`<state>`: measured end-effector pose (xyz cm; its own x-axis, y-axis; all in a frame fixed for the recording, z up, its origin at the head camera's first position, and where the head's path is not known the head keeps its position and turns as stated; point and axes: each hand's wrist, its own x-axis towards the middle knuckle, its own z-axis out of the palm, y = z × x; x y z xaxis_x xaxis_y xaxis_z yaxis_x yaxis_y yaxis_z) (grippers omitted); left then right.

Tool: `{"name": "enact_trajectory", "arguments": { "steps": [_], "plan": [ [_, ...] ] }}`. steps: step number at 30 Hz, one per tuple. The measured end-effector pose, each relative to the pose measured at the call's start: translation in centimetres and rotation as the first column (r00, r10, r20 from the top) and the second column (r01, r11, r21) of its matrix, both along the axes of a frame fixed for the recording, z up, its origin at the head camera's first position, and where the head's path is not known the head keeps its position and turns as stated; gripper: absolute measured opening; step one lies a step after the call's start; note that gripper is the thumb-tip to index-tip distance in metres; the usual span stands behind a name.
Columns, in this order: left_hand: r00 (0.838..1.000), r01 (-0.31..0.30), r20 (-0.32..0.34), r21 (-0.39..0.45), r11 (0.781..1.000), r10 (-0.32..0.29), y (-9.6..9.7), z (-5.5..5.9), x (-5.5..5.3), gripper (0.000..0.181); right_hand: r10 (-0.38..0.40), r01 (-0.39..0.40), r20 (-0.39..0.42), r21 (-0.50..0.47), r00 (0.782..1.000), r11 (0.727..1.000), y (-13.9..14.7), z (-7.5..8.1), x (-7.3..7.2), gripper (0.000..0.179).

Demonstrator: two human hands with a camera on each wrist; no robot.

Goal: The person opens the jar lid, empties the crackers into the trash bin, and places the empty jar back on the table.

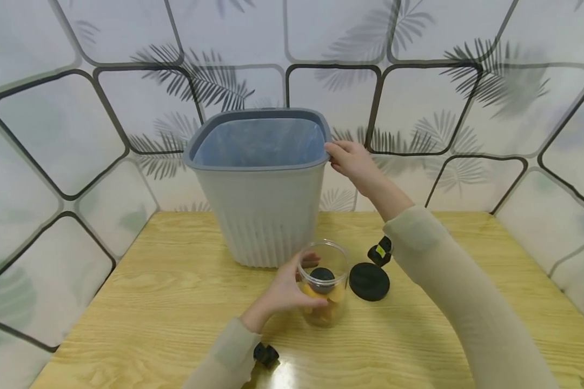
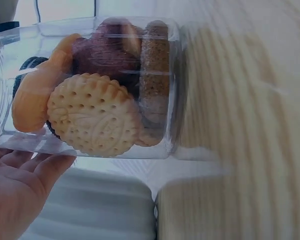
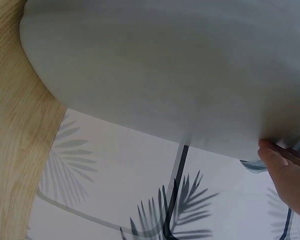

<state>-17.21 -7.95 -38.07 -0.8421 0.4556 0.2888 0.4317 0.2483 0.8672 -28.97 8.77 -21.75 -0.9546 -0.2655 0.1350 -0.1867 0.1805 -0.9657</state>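
Observation:
My left hand (image 1: 287, 286) grips a clear jar (image 1: 325, 319) from its left side, fingers behind and thumb across the front. The jar stands upright with its mouth uncovered. Through its wall in the left wrist view show a round pale biscuit (image 2: 95, 117), a peanut-shaped orange piece (image 2: 32, 107), a dark reddish piece (image 2: 105, 50) and a brown speckled piece (image 2: 154, 65). A dark round piece (image 1: 323, 274) lies uppermost. My right hand (image 1: 352, 165) holds the right rim of a large pale bin (image 1: 267, 205) with a grey-blue rim, thumb on top and fingers underneath.
A round black lid (image 1: 369, 281) lies on the wooden table (image 1: 160, 308) to the right of the jar. Small black devices sit by the left sleeve (image 1: 236, 346) and right sleeve (image 1: 418, 243). Behind the bin rises a leaf-patterned wall (image 1: 433, 108).

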Motion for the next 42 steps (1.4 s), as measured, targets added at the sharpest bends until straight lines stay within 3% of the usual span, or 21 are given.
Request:
{"name": "enact_trajectory", "arguments": {
  "steps": [4, 9, 14, 16, 24, 29, 42],
  "plan": [
    [1.000, -0.025, -0.012, 0.011, 1.000, 0.025, -0.9, 1.6, 1.1, 0.079, 0.015, -0.015, 0.010, -0.013, 1.000, 1.000, 0.0, 0.0, -0.1, 0.047],
    [0.997, -0.060, -0.054, 0.030, 0.998, 0.061, -2.6, 1.7, 1.4, 0.077, 0.024, -0.024, 0.009, -0.027, 1.000, 0.999, 0.1, 0.0, 0.0, 0.046],
    [0.988, -0.147, -0.045, 0.026, 0.989, 0.148, -4.5, 1.9, 1.8, 0.077, 0.022, -0.022, 0.022, -0.026, 1.000, 0.999, 0.1, -0.1, 0.0, 0.047],
    [0.983, -0.176, -0.040, 0.021, 0.984, 0.177, -5.3, 1.8, 1.9, 0.078, 0.020, -0.019, 0.026, -0.028, 0.999, 0.999, 0.1, -0.1, 0.0, 0.048],
    [0.960, -0.274, -0.050, 0.024, 0.961, 0.275, -9.1, -0.5, 1.0, 0.080, 0.007, -0.006, 0.035, -0.030, 0.999, 1.000, 0.1, -0.2, 0.0, 0.048],
    [0.940, -0.334, -0.060, 0.036, 0.942, 0.335, -11.2, -0.4, 1.4, 0.081, 0.003, -0.002, 0.033, -0.031, 0.999, 1.000, 0.1, -0.3, 0.0, 0.048],
    [0.865, -0.498, -0.067, -0.013, 0.867, 0.497, -14.9, 0.8, 2.6, 0.080, -0.005, 0.007, 0.031, -0.037, 0.999, 0.999, 0.2, -0.2, 0.3, 0.049]
  ]
}}
